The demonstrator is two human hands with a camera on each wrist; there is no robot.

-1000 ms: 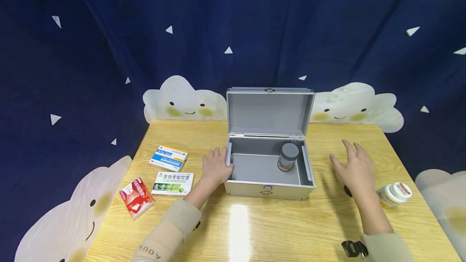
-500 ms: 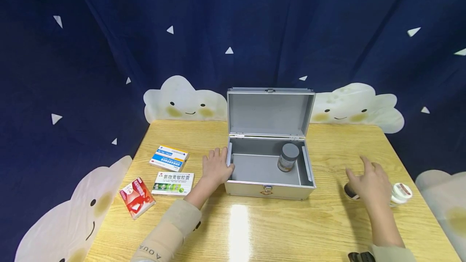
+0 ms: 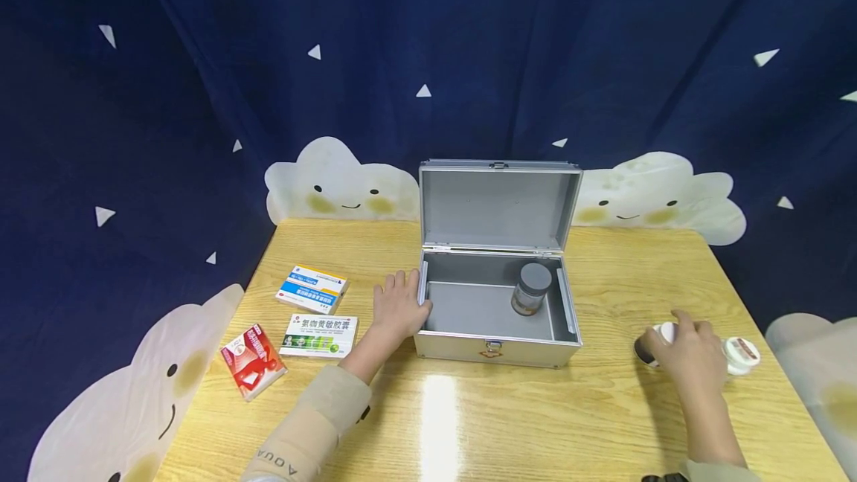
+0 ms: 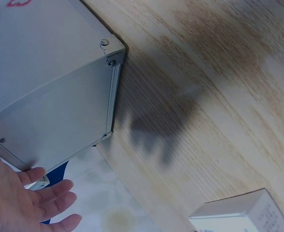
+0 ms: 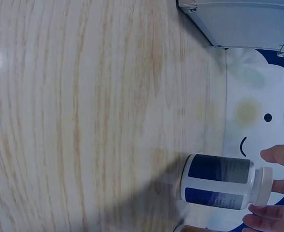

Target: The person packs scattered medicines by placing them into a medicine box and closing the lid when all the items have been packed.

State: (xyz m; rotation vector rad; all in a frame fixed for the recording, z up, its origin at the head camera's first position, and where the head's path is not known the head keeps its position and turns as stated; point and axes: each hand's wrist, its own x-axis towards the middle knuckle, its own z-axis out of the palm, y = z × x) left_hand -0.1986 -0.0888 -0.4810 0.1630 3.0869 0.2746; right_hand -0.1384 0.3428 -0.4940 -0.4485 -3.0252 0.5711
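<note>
My left hand (image 3: 399, 309) rests at the left rim of an open silver case (image 3: 496, 352). Its thumb lies at the rim, and the fingers stretch loosely outside the case wall in the left wrist view. Inside the case, toward the right, stands a jar (image 3: 532, 288) with a grey lid. My right hand (image 3: 692, 354) is at a white pill bottle (image 5: 216, 181) with dark blue label panels, standing upright. Fingers spread around its white cap (image 5: 262, 187); the thumb is apart from it. A second white-capped bottle (image 3: 741, 355) stands to the right of that hand.
Left of the case lie three medicine boxes: a blue-and-white one (image 3: 312, 289), a green-and-white one (image 3: 319, 335) and a red one (image 3: 254, 361). The case's raised lid (image 3: 498, 207) stands near the table's back edge, before a dark blue curtain (image 3: 375, 36).
My right hand has moved right and toward me, down to the pill bottle's cap. The left hand has stayed at the case rim.
</note>
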